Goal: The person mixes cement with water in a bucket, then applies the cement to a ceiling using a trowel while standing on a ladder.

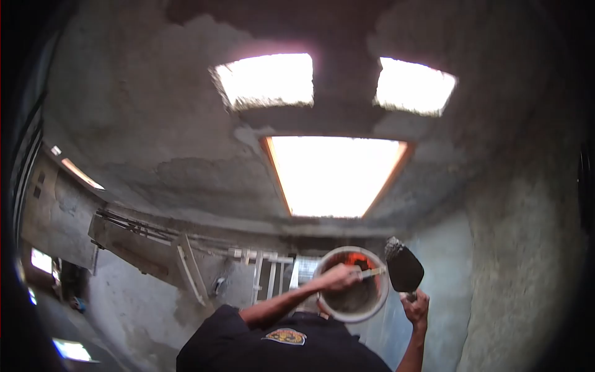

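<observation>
Facing a rough grey wall [155, 136] with three bright openings [334, 177], two small above one large, a dark-shirted person [248, 344] has one bucket [353, 318] and one trowel [407, 273]. One pale board [191, 271] slants at left. The left hand [339, 278], closed on a pale bar [373, 271], crosses the bucket's mouth, partly hiding it. Right of the bucket, the right hand [416, 308] is wrapped around the trowel's handle, blade upward, grey clump [393, 247] at its tip.
</observation>
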{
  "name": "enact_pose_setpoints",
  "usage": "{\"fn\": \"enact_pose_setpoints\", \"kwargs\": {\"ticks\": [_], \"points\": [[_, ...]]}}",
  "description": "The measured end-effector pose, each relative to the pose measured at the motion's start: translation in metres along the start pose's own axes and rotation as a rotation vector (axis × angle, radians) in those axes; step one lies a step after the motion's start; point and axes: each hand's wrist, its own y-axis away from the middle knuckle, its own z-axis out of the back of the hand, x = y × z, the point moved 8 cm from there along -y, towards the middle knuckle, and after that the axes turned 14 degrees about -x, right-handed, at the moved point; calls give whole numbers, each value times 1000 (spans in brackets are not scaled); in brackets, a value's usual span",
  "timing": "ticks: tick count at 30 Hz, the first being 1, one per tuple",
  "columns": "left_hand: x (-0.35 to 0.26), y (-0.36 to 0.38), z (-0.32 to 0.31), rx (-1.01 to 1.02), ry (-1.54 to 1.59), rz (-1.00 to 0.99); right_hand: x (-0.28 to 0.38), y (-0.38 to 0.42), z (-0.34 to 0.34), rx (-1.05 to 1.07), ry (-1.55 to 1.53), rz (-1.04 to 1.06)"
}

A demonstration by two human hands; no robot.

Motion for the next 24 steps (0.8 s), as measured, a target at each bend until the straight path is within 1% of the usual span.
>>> {"fn": "enact_pose_setpoints", "kwargs": {"ticks": [1,2,4,6,8,9,10,11,13,15,16,17,20,23,24], "points": [[5,2,-12,59,-7,-3,5,-12,1,-5,17,10],[12,2,-21,102,-41,77,19,-22,4,-25,-10,36],[-13,5,-9,35,-39,209,40,-41,2,-59,-41,92],[-9,7,-13,43,-110,183,49,-58,-3,-21,48,113],[-9,8,-13,28,-161,144,65,-74,-10,-36,35,214],[-8,9,-10,-22,-201,116,77,-81,-13,-34,27,256],[-7,10,-7,-25,-220,173,89,-86,-13,-40,45,266],[-8,13,-5,-27,-238,235,99,-93,-15,-9,0,286],[-17,18,5,-67,-303,234,107,-109,-23,66,9,265],[-21,22,20,-189,-381,264,126,-122,-27,90,-34,325],[-21,22,25,-218,-429,256,136,-126,-30,121,-71,366],[-22,24,28,-229,-427,257,141,-135,-36,124,-75,456],[-43,29,55,-337,-549,270,164,-155,-46,181,-54,482],[-43,36,77,-484,-537,317,191,-183,-53,110,7,574],[-52,41,86,-527,-541,331,200,-193,-53,78,15,601]]}}
